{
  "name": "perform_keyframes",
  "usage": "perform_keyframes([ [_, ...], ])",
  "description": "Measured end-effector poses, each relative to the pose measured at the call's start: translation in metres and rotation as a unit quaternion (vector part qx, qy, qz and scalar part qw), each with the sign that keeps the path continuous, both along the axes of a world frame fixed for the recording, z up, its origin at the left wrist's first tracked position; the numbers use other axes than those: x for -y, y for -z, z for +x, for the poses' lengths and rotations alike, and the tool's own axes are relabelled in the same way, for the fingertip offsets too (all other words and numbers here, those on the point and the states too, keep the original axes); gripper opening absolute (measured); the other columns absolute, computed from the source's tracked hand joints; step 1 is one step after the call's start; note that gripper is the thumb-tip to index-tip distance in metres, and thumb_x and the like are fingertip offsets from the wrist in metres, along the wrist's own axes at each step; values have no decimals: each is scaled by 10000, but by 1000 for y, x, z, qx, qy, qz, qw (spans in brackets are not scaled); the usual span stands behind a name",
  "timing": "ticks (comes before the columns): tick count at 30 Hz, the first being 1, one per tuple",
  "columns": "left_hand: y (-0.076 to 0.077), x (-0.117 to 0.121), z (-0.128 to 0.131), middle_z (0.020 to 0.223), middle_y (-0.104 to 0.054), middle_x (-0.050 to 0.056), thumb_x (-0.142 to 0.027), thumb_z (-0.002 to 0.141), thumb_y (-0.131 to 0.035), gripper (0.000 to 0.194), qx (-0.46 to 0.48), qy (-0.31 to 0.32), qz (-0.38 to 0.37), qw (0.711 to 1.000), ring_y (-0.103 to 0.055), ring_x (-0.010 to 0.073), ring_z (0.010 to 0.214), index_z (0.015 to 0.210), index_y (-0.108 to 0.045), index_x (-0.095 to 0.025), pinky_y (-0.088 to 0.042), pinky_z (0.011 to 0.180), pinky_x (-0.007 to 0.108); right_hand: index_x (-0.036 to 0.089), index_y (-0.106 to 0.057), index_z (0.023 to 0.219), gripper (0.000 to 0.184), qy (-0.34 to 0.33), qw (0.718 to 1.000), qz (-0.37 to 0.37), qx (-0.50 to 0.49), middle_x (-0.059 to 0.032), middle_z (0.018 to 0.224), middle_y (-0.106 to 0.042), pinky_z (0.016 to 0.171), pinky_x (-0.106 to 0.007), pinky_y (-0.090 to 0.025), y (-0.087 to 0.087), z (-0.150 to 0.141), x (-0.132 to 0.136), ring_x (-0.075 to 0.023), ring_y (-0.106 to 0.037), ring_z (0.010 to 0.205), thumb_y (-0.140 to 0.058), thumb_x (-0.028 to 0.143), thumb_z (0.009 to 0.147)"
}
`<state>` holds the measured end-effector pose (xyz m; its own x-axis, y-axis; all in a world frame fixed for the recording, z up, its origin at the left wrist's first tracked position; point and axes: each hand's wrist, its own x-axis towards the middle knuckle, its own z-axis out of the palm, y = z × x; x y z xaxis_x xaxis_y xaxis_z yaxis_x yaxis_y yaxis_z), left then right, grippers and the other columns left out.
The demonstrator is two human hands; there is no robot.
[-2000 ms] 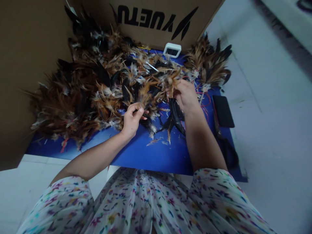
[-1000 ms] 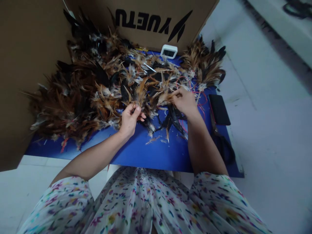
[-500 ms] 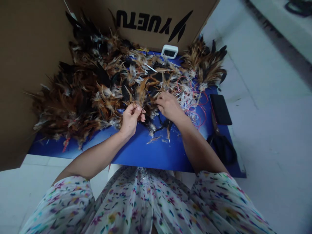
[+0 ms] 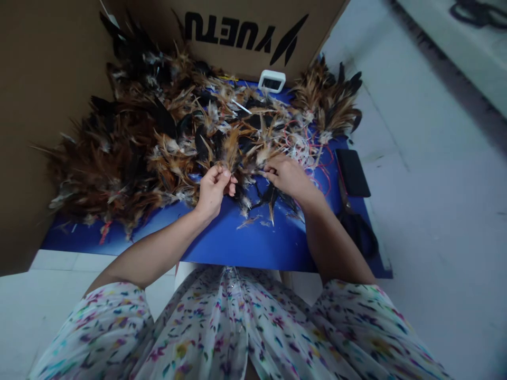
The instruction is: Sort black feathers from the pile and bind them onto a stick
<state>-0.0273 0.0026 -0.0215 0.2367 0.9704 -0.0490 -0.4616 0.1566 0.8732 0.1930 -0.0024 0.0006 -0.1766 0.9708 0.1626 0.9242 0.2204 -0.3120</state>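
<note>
My left hand (image 4: 214,191) pinches a small bunch of brown feathers (image 4: 231,148) by the base, with the tips pointing away from me. To its right, my right hand (image 4: 288,177) is closed, thumb and fingertips together. What it pinches is too small to make out. Just beyond those fingers lies a pale fluffy feather (image 4: 263,157). Loose dark feathers (image 4: 271,195) lie on the blue table (image 4: 245,240) below and between the hands. A large pile of brown and black feathers (image 4: 119,158) spreads to the left.
White and red strings (image 4: 301,145) lie tangled beyond my right hand. A feather bundle (image 4: 327,100) rests at the back right. On the right are a dark phone (image 4: 352,172) and black-handled scissors (image 4: 358,232). A white digital device (image 4: 271,81) stands before a cardboard box (image 4: 237,58).
My right hand has moved right and slightly toward me, away from my left hand. The left hand stays nearly in place, still holding the feathers. The view has shifted slightly.
</note>
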Motion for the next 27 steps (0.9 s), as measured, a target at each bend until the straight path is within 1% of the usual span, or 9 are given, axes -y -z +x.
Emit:
perform_keyframes([
  [3, 0, 0, 0, 623, -639, -54, -456, 704, -818, 435, -4, -3, -5, 1000, -528, 44, 423, 762, -486, -181, -424, 414, 170, 157, -673, 796, 69, 17, 999, -36, 14, -91, 844, -679, 773, -306, -426, 6, -2, -3, -212, -605, 826, -626, 109, 811],
  [7, -2, 0, -1, 619, -631, -52, -431, 729, -808, 409, -6, -4, -4, 1000, -525, 46, 426, 765, -486, -181, -417, 412, 173, 159, -635, 742, 117, 28, 998, -61, -4, -75, 785, -660, 717, -288, -411, 5, -4, -4, -183, -583, 743, -578, 83, 811],
  [10, -2, 1, -1, 614, -630, -50, -421, 744, -799, 397, -3, 3, -6, 1000, -522, 47, 426, 771, -483, -182, -415, 413, 174, 169, -604, 709, 123, 56, 994, -48, -75, -32, 704, -624, 669, -278, -402, 0, -4, 2, -151, -552, 652, -570, 75, 781],
  [13, -2, 2, 0, 612, -634, -51, -442, 720, -812, 422, -8, 10, -7, 1000, -523, 48, 426, 774, -484, -183, -417, 415, 174, 178, -598, 704, 97, 87, 978, -32, -188, 7, 637, -595, 627, -269, -405, -3, -2, 10, -129, -544, 590, -579, 102, 762],
  [15, -1, 3, 1, 607, -634, -53, -456, 695, -826, 444, -10, 10, -7, 1000, -521, 49, 423, 771, -484, -182, -414, 412, 172, 178, -595, 691, 77, 108, 952, -31, -286, 13, 623, -602, 613, -265, -428, -4, -2, 14, -122, -564, 576, -606, 122, 743],
  [18, -1, 4, 2, 598, -629, -57, -460, 676, -834, 457, -10, 15, -13, 1000, -516, 50, 416, 766, -482, -183, -407, 404, 173, 176, -603, 696, 115, 124, 890, -43, -437, 13, 603, -619, 572, -256, -461, -4, -4, 20, -117, -591, 559, -716, 199, 703],
  [22, -1, 6, 3, 602, -637, -51, -443, 667, -841, 455, -2, 34, -18, 999, -520, 53, 419, 761, -480, -183, -402, 402, 173, 178, -675, 870, 394, 96, 810, -75, -573, 9, 692, -680, 527, -239, -492, -2, -16, 30, -126, -651, 588, -877, 348, 578],
  [24, -1, 7, 3, 601, -639, -50, -433, 673, -840, 444, -2, 43, -24, 999, -522, 54, 419, 765, -485, -182, -402, 405, 172, 178, -692, 886, 439, 81, 790, -94, -600, 5, 729, -693, 530, -241, -516, -2, -24, 35, -134, -676, 612, -898, 378, 554],
  [27, -1, 9, 3, 597, -634, -48, -426, 696, -827, 421, -9, 56, -36, 998, -522, 57, 419, 768, -493, -178, -402, 407, 175, 172, -694, 799, 355, 74, 779, -98, -615, 4, 705, -685, 550, -248, -545, -2, -36, 40, -146, -698, 641, -888, 385, 591],
])
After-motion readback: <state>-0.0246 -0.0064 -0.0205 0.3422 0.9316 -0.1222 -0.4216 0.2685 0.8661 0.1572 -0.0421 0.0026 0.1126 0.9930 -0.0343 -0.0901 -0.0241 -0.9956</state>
